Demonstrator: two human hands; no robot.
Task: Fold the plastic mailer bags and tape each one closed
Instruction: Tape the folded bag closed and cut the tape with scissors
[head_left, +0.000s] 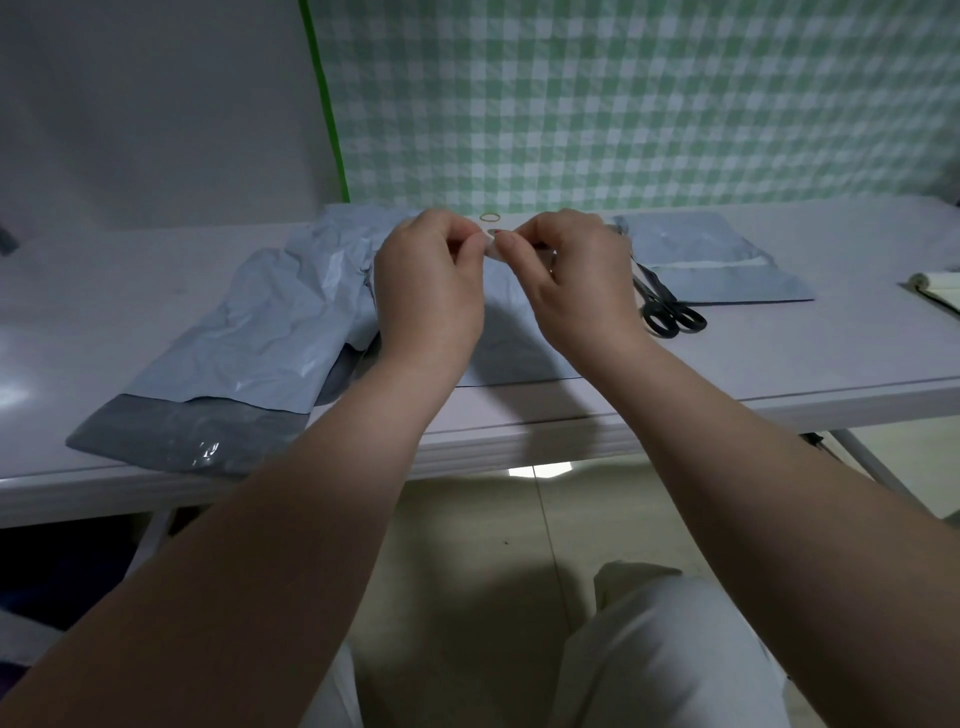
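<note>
Far left on the white table (779, 358) we have a crumpled mailer bag (260, 338), pale blue-grey and lying diagonally, with its darker flap end (182, 431) at the table's near edge. Just right of it, partly under the hands, we see a second mailer bag (519, 348) lying flat.

The left hand (428, 283) is raised above that flat bag. Its fingers are curled in, and thumb and forefinger pinch one end of a small white bit of tape (491, 244). The right hand (576, 275) faces it, fingertips nearly touching the left's. Its thumb and forefinger pinch the tape's other end and the other fingers are curled. We can't tell what else sits in that palm.

Behind the hands, near the table's back edge, a thin rubber band (490, 216) lies flat. Right of the right hand we note black-handled scissors (670, 314) on the table, handles toward us, blades partly hidden by the hand. They lie at the left edge of a third mailer bag (722, 260), which is flat and smooth.

Far right, cut off by the frame, is a pale notepad-like thing (935, 288). A green-and-white checked cloth (623, 104) hangs behind the table. At the bottom we see white trousers (675, 654).
</note>
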